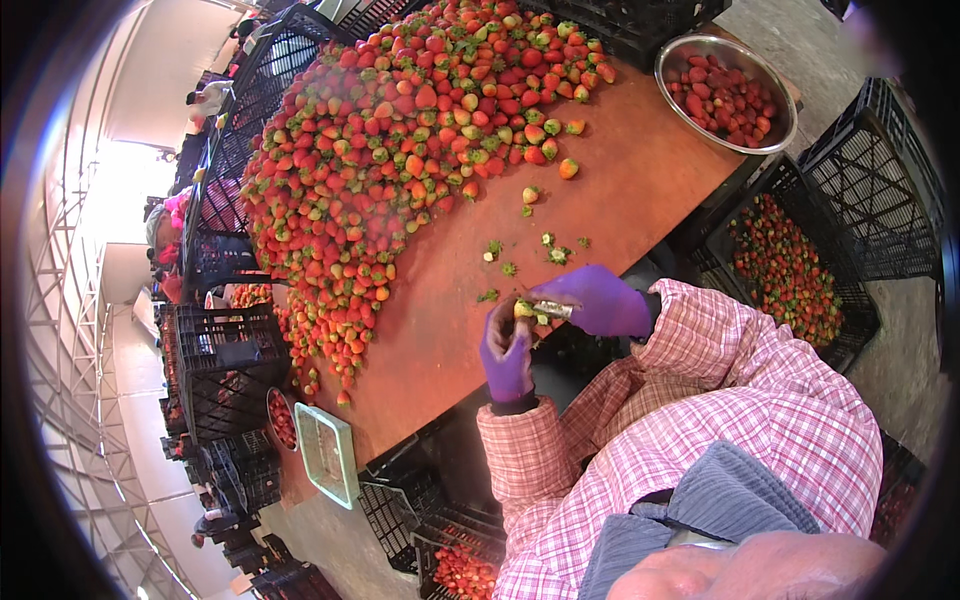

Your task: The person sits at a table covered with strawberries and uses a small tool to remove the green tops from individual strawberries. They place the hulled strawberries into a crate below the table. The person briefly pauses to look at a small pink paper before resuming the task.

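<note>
Above the near edge of the reddish-brown table (450, 255), my two hands meet in purple gloves with darkened fingertips. My left hand (506, 352) grips a strawberry (523, 307), whose pale green end shows between the fingers. A small metal blade (553, 308) is in my right hand (600, 300), its tip against or very close to the fruit. Past my fingers, several cut green strawberry caps (557, 256) lie on the tabletop. A large heap of red strawberries with leaves (390, 142) covers the far part of the table.
At the right table corner stands a steel bowl (664, 97) of strawberries without leaves. Black plastic crates (859, 330) with strawberries sit on the floor beside me. A pale green plastic basket (349, 457) is at the left table edge. Other people (210, 97) are in the background.
</note>
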Demonstrator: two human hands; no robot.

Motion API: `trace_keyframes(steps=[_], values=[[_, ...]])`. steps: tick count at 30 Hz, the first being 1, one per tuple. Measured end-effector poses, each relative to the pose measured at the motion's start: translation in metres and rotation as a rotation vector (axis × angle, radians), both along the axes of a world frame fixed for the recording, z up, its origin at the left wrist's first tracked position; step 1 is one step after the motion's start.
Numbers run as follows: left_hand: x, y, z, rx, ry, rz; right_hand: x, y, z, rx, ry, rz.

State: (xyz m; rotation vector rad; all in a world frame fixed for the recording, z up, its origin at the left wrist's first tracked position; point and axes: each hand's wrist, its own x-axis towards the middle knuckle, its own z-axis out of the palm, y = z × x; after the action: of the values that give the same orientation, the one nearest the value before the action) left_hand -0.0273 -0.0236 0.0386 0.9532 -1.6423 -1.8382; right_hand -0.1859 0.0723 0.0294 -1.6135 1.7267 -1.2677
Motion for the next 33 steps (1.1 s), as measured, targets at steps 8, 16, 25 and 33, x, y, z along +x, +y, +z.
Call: trace_keyframes(steps=[8,16,25,33], values=[[-0.004,0.008,-0.029,0.508,0.489,0.012,-0.006,0.0,-0.031,0.199,-1.039,0.103],[-0.146,-0.095,-0.07,-0.727,-0.463,-0.091,-0.032,0.031,-0.049,0.397,-0.649,0.026],[-0.082,-0.024,-0.018,-0.197,-0.086,-0.212,-0.055,0.025,-0.017,-0.109,-0.241,-0.229],[-0.052,0.011,-0.005,-0.08,-0.243,-0.213,-0.034,0.026,-0.022,-0.065,-0.179,-0.148]])
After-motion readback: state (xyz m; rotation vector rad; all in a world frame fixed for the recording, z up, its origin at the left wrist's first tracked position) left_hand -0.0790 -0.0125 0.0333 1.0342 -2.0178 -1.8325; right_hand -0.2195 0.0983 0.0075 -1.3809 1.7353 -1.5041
